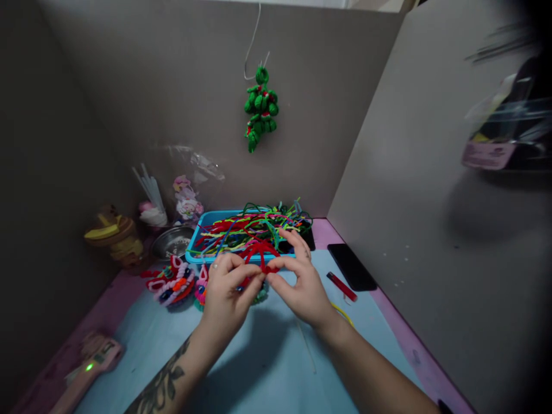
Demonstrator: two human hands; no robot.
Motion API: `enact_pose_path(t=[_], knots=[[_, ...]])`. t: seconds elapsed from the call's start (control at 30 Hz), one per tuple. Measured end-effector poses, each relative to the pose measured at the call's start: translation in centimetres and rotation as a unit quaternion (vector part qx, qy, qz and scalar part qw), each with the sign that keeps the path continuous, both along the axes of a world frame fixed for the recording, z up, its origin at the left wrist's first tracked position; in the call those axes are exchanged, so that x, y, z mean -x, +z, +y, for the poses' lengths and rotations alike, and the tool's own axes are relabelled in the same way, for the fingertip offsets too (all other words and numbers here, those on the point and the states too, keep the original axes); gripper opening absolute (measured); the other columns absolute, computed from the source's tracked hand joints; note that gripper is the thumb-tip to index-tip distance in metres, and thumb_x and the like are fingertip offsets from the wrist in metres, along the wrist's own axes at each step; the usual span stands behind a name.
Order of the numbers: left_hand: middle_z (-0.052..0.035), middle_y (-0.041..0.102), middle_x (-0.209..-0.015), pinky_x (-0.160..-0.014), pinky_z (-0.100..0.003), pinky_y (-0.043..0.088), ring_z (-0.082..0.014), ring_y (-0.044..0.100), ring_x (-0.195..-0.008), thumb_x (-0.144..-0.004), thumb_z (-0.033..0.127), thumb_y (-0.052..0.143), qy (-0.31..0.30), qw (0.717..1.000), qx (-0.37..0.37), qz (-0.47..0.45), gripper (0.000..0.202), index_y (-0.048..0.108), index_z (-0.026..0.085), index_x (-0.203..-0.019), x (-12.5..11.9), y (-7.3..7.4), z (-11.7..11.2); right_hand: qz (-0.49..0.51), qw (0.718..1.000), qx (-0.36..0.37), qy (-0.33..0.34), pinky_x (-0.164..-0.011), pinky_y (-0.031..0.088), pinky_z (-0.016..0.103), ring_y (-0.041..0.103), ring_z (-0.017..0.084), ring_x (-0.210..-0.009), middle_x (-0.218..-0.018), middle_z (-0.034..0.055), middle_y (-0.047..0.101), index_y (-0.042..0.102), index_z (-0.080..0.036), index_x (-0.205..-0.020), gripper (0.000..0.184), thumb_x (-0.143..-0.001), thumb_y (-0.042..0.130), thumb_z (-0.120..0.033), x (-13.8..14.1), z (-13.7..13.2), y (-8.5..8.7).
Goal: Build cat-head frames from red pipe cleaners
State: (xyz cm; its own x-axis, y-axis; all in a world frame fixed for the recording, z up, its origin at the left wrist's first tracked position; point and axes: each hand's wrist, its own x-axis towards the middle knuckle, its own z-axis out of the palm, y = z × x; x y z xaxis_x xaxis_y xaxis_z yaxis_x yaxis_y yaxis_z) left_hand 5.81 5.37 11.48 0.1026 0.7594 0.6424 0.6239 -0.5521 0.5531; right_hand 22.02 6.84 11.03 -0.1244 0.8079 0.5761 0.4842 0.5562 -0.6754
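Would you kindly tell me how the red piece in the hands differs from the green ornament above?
The red piece looks red throughout; the green ornament is mostly green with small red patches.
The red piece is held between the left hand and right hand; the green ornament hangs before the grey wall.
The red piece shows thin curved strands; the green ornament is clustered lumps.
Both contain red.

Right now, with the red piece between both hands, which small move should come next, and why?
Perhaps gently press and twist the red piece at its lower end: the left hand and right hand pinch it there, close together, while its strands arch above them.
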Motion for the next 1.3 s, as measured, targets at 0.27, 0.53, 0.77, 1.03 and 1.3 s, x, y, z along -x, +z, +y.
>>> enact_pose_path(t=[0.27, 0.53, 0.77, 1.03, 1.3], knots=[[-0.0008, 0.053, -0.071, -0.064, -0.027, 0.04, -0.0144, 0.05, -0.069, -0.081, 0.027, 0.06, -0.08, 0.971, 0.179, -0.134, 0.015, 0.065, 0.019, -0.07, -0.2, 0.1, 0.3, -0.023, 0.975, -0.213, -0.05, -0.112, 0.018, 0.056, 0.022, 0.03, -0.138, -0.14, -0.0064, 0.037, 0.072, -0.035, -0.082, 0.023, -0.076, 0.064, -0.014, -0.5, -0.4, -1.0], [-0.0008, 0.052, -0.073, -0.067, -0.029, 0.037, -0.0149, 0.048, -0.073, -0.081, 0.02, 0.061, -0.059, 0.998, 0.015, -0.001, 0.007, 0.067, 0.02, -0.077, 0.4, 0.4, 0.3, -0.042, 0.997, -0.051, 0.031, -0.11, 0.021, 0.059, 0.013, 0.032, -0.141, -0.15, -0.0039, 0.027, 0.071, -0.025, -0.075, 0.006, -0.076, 0.066, -0.025, -1.2, 0.4, 0.1], [-0.0013, 0.052, -0.073, -0.068, -0.03, 0.036, -0.0157, 0.048, -0.074, -0.082, 0.019, 0.06, -0.062, 0.994, -0.044, 0.077, 0.007, 0.066, 0.02, -0.079, 0.7, 0.7, 0.2, -0.107, 0.992, -0.03, 0.056, -0.11, 0.022, 0.06, 0.006, 0.033, -0.143, -0.154, -0.0029, 0.021, 0.067, -0.021, -0.072, 0.008, -0.079, 0.064, -0.024, -1.5, 0.1, 1.0], [0.0002, 0.054, -0.069, -0.062, -0.026, 0.041, -0.0136, 0.051, -0.068, -0.083, 0.023, 0.057, -0.061, 0.988, 0.129, -0.062, 0.017, 0.063, 0.018, -0.068, 0.1, 0.3, 0.6, -0.198, 0.948, -0.246, -0.04, -0.115, -0.006, 0.056, 0.003, 0.026, -0.144, -0.147, -0.007, 0.037, 0.065, -0.027, -0.087, 0.014, -0.082, 0.057, -0.016, -0.9, -0.2, -0.7], [0.0004, 0.053, -0.068, -0.067, -0.03, 0.036, -0.014, 0.046, -0.069, -0.08, 0.016, 0.064, -0.052, 0.969, -0.192, 0.145, 0.007, 0.067, 0.022, -0.08, 1.1, 0.9, 0.3, -0.114, 0.987, 0.03, 0.106, -0.11, 0.019, 0.06, -0.002, 0.033, -0.143, -0.156, -0.0016, 0.015, 0.064, -0.019, -0.069, 0.014, -0.081, 0.059, -0.024, -1.7, 0.1, 1.1]])
